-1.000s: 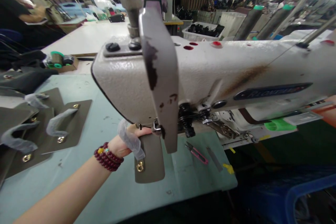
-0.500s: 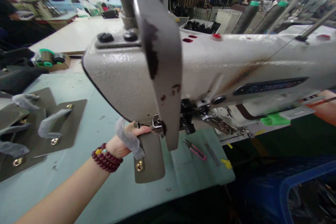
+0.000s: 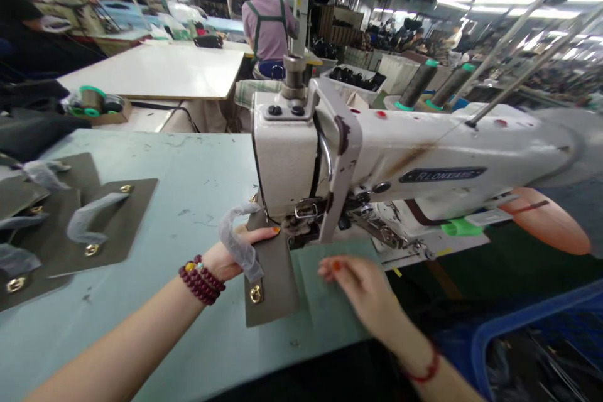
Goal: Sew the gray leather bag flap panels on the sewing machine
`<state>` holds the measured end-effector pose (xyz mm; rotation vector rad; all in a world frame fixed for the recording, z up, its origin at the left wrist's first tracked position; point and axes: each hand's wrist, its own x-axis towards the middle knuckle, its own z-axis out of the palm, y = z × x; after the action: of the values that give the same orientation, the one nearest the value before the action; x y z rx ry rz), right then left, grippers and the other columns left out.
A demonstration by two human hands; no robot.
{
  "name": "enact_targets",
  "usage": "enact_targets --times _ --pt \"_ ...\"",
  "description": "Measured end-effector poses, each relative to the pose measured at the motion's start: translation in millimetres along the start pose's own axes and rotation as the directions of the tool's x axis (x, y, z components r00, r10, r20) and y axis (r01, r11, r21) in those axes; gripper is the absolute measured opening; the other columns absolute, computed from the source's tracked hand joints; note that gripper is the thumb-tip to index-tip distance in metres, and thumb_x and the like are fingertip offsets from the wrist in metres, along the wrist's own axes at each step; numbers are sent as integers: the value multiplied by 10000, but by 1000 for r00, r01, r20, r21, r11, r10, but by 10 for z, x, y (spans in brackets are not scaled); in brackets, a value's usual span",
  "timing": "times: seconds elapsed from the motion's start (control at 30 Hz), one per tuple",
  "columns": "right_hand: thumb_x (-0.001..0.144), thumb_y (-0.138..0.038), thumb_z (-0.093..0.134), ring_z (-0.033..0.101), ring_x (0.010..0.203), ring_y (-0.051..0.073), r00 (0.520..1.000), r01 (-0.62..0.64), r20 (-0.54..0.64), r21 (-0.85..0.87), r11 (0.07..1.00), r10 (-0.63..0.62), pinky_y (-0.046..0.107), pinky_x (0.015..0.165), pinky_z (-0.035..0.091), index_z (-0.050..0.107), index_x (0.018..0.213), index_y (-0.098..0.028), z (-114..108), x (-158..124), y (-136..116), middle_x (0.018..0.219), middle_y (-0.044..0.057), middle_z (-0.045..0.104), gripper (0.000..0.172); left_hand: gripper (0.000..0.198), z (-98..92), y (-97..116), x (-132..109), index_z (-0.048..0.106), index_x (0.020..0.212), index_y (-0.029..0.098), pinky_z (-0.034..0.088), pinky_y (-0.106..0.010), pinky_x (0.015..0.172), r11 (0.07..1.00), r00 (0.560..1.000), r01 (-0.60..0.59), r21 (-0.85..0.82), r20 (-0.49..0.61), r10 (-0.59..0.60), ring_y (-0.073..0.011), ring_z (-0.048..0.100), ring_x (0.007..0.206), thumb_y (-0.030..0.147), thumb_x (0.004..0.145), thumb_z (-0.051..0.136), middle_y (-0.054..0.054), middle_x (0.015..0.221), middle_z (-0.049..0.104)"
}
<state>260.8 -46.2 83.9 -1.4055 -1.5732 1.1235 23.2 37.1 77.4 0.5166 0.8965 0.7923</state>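
Note:
My left hand, with beaded bracelets at the wrist, reaches under the plastic-wrapped handle of a grey panel. Its visible finger stretches flat over the panel beside the sewing machine's needle area; the other fingers are mostly hidden. A gold-coloured fitting sits at the handle's near end. My right hand hovers over or rests on the green table, right of the panel, with fingertips pinched together. What is between them, if anything, cannot be made out. The white sewing machine stands just beyond both hands.
Several grey panels with wrapped handles lie on the green table at left. A blue crate stands low at right. Thread cones rise behind the machine. A person sits beyond the white table.
My right hand has come into view from the lower right. The pink thread snips and grey strip seen there before no longer show. The view has pulled back, revealing more of the machine.

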Motion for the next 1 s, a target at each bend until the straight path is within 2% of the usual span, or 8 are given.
enact_targets --times 0.1,0.27,0.37,0.5,0.6,0.73,0.83,1.0 --pt "965 -560 450 585 654 144 994 -66 98 136 988 53 228 578 451 637 761 -145 381 179 117 700 30 619 499 375 19 18 -7 746 1028 119 618 -363 799 999 1000 -16 48 -5 16 -290 756 845 176 672 849 -152 1000 775" --pt "911 -516 500 360 575 100 994 -108 -7 167 980 110 217 505 259 491 611 -159 775 389 143 590 -24 385 466 316 23 18 17 766 963 152 612 -342 809 993 997 -67 96 32 64 -297 745 906 237 670 846 -128 1007 776" --pt "900 -488 484 326 576 99 991 -128 -25 163 978 134 225 510 240 476 604 -162 771 421 102 595 -23 362 441 300 29 23 46 780 902 166 613 -308 779 991 995 -98 88 10 97 -279 746 858 233 623 866 -91 878 786" --pt "899 -473 471 303 570 96 992 -117 -25 168 979 123 231 516 234 415 587 -175 741 436 86 593 -27 329 435 172 52 51 56 753 646 187 610 -269 729 991 993 -114 64 -13 115 -228 730 719 235 564 897 -23 609 719" --pt "907 -467 462 289 571 95 994 -109 -12 172 979 112 235 517 227 399 595 -178 747 440 92 595 -30 318 430 193 66 71 40 726 579 191 610 -266 716 992 993 -116 48 7 116 -191 704 639 252 554 907 6 584 701" --pt "910 -470 463 277 574 96 993 -110 -27 163 980 115 242 513 209 352 592 -187 755 433 82 595 -33 292 440 183 68 82 17 742 618 177 612 -262 708 993 994 -107 47 13 107 -171 692 603 248 560 900 18 611 720" --pt "910 -472 467 264 570 97 992 -113 -34 168 979 121 249 507 188 332 594 -191 755 437 68 590 -35 280 444 203 54 78 17 774 751 157 603 -270 773 990 992 -124 67 20 122 -217 736 756 260 608 875 -1 697 757" --pt "918 -457 472 256 579 96 993 -110 -30 161 981 117 252 517 179 339 600 -186 745 447 47 600 -33 273 438 415 -2 52 65 757 1019 141 605 -320 833 993 995 -104 54 16 103 -298 730 945 209 624 864 -63 935 788"
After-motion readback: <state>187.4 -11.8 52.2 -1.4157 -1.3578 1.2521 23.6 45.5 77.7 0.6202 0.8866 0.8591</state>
